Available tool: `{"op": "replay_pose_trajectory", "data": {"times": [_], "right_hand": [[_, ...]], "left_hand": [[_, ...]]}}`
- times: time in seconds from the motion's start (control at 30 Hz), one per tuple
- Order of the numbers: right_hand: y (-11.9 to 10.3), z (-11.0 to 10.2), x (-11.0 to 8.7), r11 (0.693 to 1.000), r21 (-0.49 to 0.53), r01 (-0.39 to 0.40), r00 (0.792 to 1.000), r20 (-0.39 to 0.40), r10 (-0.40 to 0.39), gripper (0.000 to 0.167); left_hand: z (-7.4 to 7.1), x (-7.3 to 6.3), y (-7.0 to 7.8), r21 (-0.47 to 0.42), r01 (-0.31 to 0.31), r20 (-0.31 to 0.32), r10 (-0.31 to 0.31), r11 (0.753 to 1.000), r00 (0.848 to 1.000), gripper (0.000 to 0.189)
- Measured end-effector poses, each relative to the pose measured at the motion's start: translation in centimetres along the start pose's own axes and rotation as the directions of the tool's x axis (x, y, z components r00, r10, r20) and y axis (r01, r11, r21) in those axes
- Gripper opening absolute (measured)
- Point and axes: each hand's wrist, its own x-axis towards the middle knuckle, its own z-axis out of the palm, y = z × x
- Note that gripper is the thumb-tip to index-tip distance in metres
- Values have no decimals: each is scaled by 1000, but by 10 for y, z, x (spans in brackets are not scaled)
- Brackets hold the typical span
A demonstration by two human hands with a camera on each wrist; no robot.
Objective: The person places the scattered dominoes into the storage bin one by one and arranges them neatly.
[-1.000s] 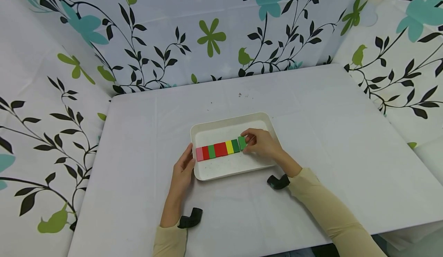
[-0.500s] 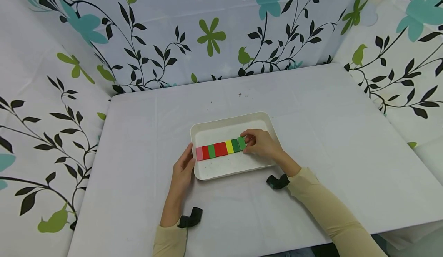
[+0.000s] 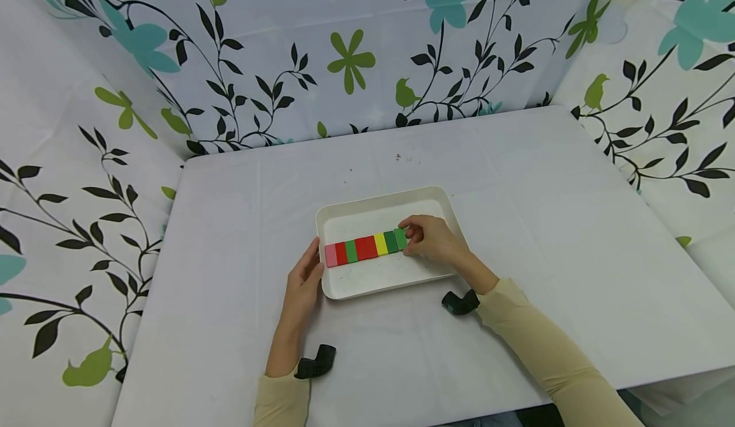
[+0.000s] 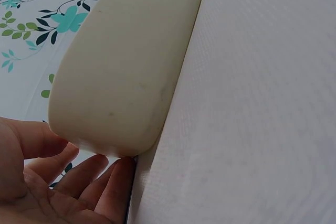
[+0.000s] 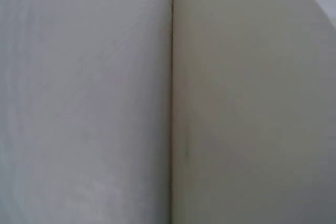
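A row of coloured blocks lies in a white tray point(image 3: 390, 280) in the head view. From the left come a pink block point(image 3: 330, 256), a narrow red block point(image 3: 341, 253), a green block point(image 3: 351, 251), a wider red block point(image 3: 365, 248), a yellow block point(image 3: 381, 244) and a dark green block point(image 3: 390, 242). My right hand point(image 3: 436, 240) pinches a lighter green block point(image 3: 400, 239) at the row's right end, right up against the dark green one. My left hand point(image 3: 304, 280) rests its fingers along the tray's left end, and the left wrist view shows fingertips point(image 4: 100, 163) touching the outer wall.
The tray stands on a white-covered table point(image 3: 230, 286). A patterned curtain point(image 3: 275, 50) surrounds its back and sides. Tiny dark specks point(image 3: 398, 157) dot the cloth behind the tray. In the right wrist view, only the tray's outer wall point(image 5: 252, 103), cloth and a corner of curtain show.
The lighter green block in my right hand has slid slightly left, and the thin gap between it and the dark green block has closed. My left hand and the tray look unmoved.
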Motion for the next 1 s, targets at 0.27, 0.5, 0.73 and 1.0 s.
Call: {"op": "replay_pose_trajectory", "data": {"times": [0.27,0.5,0.73,1.0], "right_hand": [[0,1,0,1000,-6,-3,1000,4,3,46],[-2,2,0,1000,-14,-1,1000,11,2,47],[2,3,1,1000,-20,10,1000,9,-10,50],[2,2,0,1000,-12,12,1000,11,-12,52]], "left_hand": [[0,-1,0,3,6,3,-6,1000,1000,53],[-1,0,-1,2,2,1,-2,1000,1000,53],[-1,0,-2,-5,0,3,0,1000,1000,54],[0,0,-1,-7,8,-1,-8,1000,1000,54]]}}
